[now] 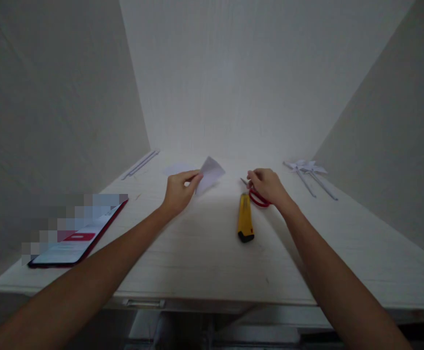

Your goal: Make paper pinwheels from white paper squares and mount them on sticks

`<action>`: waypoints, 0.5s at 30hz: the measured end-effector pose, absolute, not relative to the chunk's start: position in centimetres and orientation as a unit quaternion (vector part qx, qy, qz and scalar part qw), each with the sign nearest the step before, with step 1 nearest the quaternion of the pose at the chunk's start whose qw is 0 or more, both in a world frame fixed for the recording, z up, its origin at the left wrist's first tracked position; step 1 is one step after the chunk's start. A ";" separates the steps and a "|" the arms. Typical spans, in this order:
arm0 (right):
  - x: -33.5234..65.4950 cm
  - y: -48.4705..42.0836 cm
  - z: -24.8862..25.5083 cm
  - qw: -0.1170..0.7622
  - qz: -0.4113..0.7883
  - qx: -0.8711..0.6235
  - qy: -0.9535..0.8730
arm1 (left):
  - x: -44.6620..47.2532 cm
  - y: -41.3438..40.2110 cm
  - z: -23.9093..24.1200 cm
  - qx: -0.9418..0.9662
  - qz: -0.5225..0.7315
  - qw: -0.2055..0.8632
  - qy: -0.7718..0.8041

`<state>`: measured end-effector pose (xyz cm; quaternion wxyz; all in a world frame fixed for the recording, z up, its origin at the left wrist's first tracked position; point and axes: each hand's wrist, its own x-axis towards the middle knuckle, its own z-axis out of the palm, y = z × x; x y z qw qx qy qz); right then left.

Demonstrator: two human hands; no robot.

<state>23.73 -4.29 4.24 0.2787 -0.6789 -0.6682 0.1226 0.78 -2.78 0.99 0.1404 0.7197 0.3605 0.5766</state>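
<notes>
My left hand (180, 189) pinches a folded piece of white paper (211, 174), lifting it a little off the pale wooden table (204, 253). Another white scrap (177, 168) lies flat just behind that hand. My right hand (268, 186) is closed over red-handled scissors (258, 198), whose tip pokes out to the left. A yellow utility knife (245, 218) lies on the table just in front of the scissors, between my two forearms.
A phone with a lit screen (76, 240) lies at the table's left front. Thin white sticks (141, 164) rest at the back left by the wall. White paper pinwheels on sticks (310, 170) lie at the back right. Walls enclose three sides.
</notes>
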 end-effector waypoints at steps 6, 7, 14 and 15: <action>27.6 -4.0 3.2 0.013 0.033 -0.774 -0.632 | 0.7 -1.8 0.6 0.598 0.623 0.367 0.346; 27.6 -4.1 3.0 0.007 0.040 -0.772 -0.635 | 0.7 -1.8 0.6 0.598 0.624 0.377 0.334; 27.2 -3.7 2.2 0.033 0.052 -0.766 -0.640 | 0.6 -2.0 1.3 0.593 0.621 0.368 0.357; 27.4 -3.6 2.1 0.050 0.052 -0.768 -0.636 | 0.6 -2.1 1.5 0.584 0.622 0.383 0.354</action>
